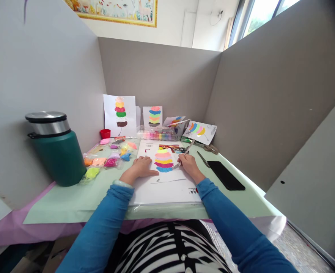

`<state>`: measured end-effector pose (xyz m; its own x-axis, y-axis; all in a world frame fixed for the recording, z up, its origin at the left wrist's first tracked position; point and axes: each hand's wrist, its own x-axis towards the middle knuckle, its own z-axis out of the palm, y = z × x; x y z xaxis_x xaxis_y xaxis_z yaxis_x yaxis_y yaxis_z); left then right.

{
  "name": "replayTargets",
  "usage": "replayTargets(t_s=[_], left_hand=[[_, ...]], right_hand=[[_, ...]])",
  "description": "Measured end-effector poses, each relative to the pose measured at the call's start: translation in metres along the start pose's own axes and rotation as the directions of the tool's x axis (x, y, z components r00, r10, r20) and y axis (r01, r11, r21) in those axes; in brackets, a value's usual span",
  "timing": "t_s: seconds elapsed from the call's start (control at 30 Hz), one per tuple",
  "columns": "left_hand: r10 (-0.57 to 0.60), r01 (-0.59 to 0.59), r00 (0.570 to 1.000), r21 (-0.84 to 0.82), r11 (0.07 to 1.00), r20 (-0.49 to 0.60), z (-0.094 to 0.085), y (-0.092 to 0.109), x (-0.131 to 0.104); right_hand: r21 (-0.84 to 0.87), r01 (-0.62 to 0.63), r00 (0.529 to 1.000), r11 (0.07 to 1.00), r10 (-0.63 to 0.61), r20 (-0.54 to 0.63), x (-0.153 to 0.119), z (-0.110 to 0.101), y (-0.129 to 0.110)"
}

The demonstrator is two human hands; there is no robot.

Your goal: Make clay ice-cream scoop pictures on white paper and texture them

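Note:
A small white paper [167, 177] lies on a larger white sheet [161, 194]. On it are stacked wavy bands of clay [164, 161] in yellow, pink, lilac, magenta and blue. My left hand [142, 167] rests flat at the paper's left edge, fingers spread, holding nothing. In my right hand [187, 163] is a metal fork [189, 146], its handle pointing up and its tines touching the right end of the lower bands.
A green flask [57, 151] stands at the left. Bagged clay pieces [110, 162], a red cup [105, 133] and a clay box [160, 134] sit behind. A black phone [225, 175] and a pen [203, 159] lie right. Finished cards [120, 131] lean at the back.

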<state>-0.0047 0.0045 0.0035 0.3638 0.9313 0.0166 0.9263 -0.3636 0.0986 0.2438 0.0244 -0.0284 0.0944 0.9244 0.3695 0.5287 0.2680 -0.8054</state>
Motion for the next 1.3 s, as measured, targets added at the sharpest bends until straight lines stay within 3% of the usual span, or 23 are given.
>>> replayTargets(t_s=[0.1, 0.3, 0.47, 0.73, 0.93, 1.13, 1.3], left_hand=[[-0.003, 0.003, 1.0, -0.004, 1.0, 0.004, -0.0004, 0.0004, -0.0002], [-0.006, 0.006, 1.0, -0.016, 1.0, 0.003, -0.0014, 0.0011, -0.001], [0.001, -0.001, 1.0, -0.012, 1.0, 0.011, -0.0028, 0.0015, -0.0018], [-0.002, 0.002, 1.0, -0.008, 1.0, 0.001, 0.0, 0.0, 0.0001], [-0.001, 0.001, 1.0, 0.009, 1.0, -0.002, 0.0013, -0.001, 0.0011], [-0.007, 0.007, 1.0, -0.004, 1.0, -0.002, 0.0018, -0.0005, 0.0014], [-0.004, 0.004, 1.0, 0.0, 1.0, -0.007, 0.0023, -0.0009, 0.0017]], right_hand=[[0.0, -0.009, 1.0, 1.0, 0.009, -0.029, -0.0007, -0.0018, -0.0018], [0.06, 0.004, 0.999, 0.998, -0.007, 0.05, -0.0005, 0.0021, -0.0013], [-0.001, -0.02, 0.999, 1.0, 0.02, -0.045, 0.0006, -0.0013, 0.0007], [0.061, 0.039, 0.996, 0.997, -0.043, 0.076, 0.0005, 0.0049, 0.001], [0.089, 0.07, 0.997, 0.994, -0.071, 0.006, -0.0002, 0.001, 0.0002], [0.062, 0.125, 0.99, 0.99, -0.128, 0.052, -0.0022, 0.0026, -0.0014], [0.079, 0.123, 0.992, 0.989, -0.124, 0.006, -0.0031, 0.002, -0.0033]])
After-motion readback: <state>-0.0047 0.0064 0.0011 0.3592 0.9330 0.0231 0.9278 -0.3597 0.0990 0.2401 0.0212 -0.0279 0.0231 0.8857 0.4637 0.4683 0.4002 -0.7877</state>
